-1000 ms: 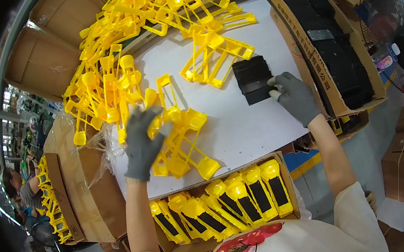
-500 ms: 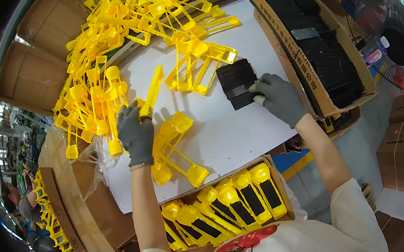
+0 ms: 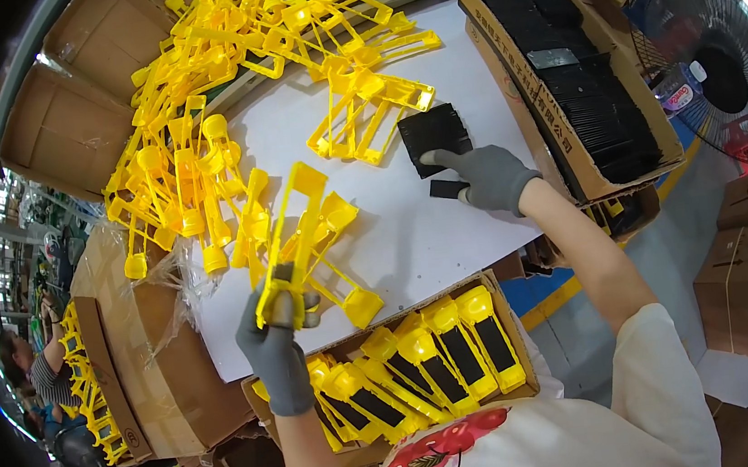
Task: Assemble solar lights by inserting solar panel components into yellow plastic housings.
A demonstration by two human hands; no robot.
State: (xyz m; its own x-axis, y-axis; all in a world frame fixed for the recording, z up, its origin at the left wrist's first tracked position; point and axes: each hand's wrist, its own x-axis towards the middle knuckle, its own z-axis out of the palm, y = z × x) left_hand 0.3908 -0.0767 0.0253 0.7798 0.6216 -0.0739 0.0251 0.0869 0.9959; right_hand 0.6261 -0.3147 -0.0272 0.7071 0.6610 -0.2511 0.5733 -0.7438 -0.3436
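Since the earlier frame, the left hand (image 3: 279, 357) has come nearer the person with a yellow frame (image 3: 308, 233), and one black strip (image 3: 448, 188) has parted from the black stack (image 3: 434, 134). Left hand clasps the frame's near end, left of the stack and closer in — frame tilted up. Right hand (image 3: 496, 180) at the stack's near right corner, index finger stretched onto it, thumb by the strip — can't tell if pinched. Loose yellow frames (image 3: 235, 43) heaped far left of the stack; carton of black strips (image 3: 518, 82) to its right.
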